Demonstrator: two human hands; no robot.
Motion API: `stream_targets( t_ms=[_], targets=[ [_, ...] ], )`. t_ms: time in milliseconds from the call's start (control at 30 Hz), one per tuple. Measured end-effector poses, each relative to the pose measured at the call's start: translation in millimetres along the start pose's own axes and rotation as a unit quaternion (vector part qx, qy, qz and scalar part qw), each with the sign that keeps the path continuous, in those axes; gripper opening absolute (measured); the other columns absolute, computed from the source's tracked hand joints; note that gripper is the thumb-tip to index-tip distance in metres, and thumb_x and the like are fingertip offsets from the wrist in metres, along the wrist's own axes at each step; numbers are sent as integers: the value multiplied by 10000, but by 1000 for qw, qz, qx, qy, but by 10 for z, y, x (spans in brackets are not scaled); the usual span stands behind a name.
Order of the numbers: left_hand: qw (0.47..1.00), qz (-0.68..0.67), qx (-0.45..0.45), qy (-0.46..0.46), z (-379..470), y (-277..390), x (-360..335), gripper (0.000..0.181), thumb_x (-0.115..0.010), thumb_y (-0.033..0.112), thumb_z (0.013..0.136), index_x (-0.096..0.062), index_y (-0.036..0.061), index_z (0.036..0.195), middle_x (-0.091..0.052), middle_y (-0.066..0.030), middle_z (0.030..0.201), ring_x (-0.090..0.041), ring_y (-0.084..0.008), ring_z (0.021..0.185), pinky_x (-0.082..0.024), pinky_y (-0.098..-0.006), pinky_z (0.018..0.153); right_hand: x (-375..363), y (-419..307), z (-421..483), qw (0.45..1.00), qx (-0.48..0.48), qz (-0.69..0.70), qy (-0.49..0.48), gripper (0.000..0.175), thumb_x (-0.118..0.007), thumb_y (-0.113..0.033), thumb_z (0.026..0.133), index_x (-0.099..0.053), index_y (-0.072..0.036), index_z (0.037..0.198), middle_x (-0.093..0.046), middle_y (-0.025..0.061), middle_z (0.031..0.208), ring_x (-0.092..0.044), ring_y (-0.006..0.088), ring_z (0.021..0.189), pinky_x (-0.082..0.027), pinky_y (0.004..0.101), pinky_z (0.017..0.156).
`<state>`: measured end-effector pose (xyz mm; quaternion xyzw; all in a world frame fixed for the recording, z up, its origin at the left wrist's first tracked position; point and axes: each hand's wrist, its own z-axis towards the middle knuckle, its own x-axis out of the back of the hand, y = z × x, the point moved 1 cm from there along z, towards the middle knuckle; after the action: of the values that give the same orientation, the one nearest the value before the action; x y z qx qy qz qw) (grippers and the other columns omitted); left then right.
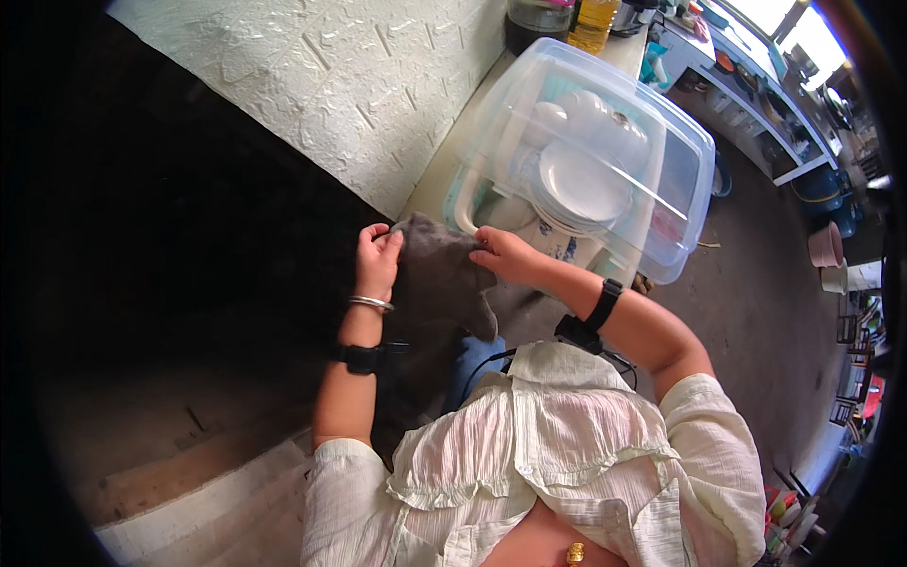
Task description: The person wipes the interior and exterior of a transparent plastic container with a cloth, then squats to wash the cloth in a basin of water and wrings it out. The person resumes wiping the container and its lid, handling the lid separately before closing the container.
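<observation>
Between my hands hangs a grey-brown cloth [441, 273], its lower corner dangling in front of my legs. My left hand [379, 259] pinches its upper left edge between thumb and fingers. At the upper right edge, my right hand [504, 254] grips the same cloth, close to the near corner of a dish storage box [466, 202]. Under the box's clear, domed plastic lid [680, 152] I see a stack of white plates [584, 181] and several white bowls [581, 113].
Behind the box on the counter [453, 152] stand a bottle of yellow oil [592, 25] and a dark-filled jar [535, 25]. A white textured wall [340, 85] rises to the left. Shelves [765, 106] and a pink bucket [825, 246] are farther right.
</observation>
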<state>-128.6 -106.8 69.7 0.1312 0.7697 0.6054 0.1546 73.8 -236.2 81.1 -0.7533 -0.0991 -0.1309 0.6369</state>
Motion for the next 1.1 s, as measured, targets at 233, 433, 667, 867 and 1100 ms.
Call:
stream_targets(
  t_ms=[233,433,667,867,1100],
  targets=[
    [954,264,-118,-80,292,-573,-622,373,-441,174,892,-411,-41,1195,-547,-277,1026,-534,-424,943,-437,-409,809,-147,181,409,975,-92,186,84,326,-568,-142,847,-442,-4,1115,-584,135,968,-548,135,818,-460,275,663],
    [912,355,-196,-59,445,-521,-736,309,-384,161,899,-478,-64,1088,-554,-310,928,-534,-455,867,-443,-463,727,571,-4,-903,931,-27,191,310,192,-494,-162,899,-566,-39,1028,-622,64,830,-600,124,774,-492,257,666],
    [897,382,-188,-120,765,-527,-702,252,-382,188,902,-517,-25,900,-559,-283,840,-522,-460,801,-424,-494,676,1519,929,-2246,653,-203,229,693,301,-437,-325,918,-548,-45,941,-548,18,739,-514,112,668,-410,245,574],
    [893,375,-197,-151,1041,-446,-755,285,-391,243,916,-525,-7,931,-574,-237,840,-528,-438,802,-429,-462,688,1785,1509,-2025,720,-129,505,459,303,-372,-252,939,-508,-63,1133,-575,51,1018,-556,197,897,-474,335,754],
    [900,382,-192,-87,873,-425,-789,354,-477,311,890,-526,-40,903,-568,-270,854,-536,-431,820,-431,-439,687,1816,1542,-1912,714,-140,479,490,403,-289,-315,965,-495,-17,1143,-567,62,1003,-548,177,860,-479,321,778]
  ],
)
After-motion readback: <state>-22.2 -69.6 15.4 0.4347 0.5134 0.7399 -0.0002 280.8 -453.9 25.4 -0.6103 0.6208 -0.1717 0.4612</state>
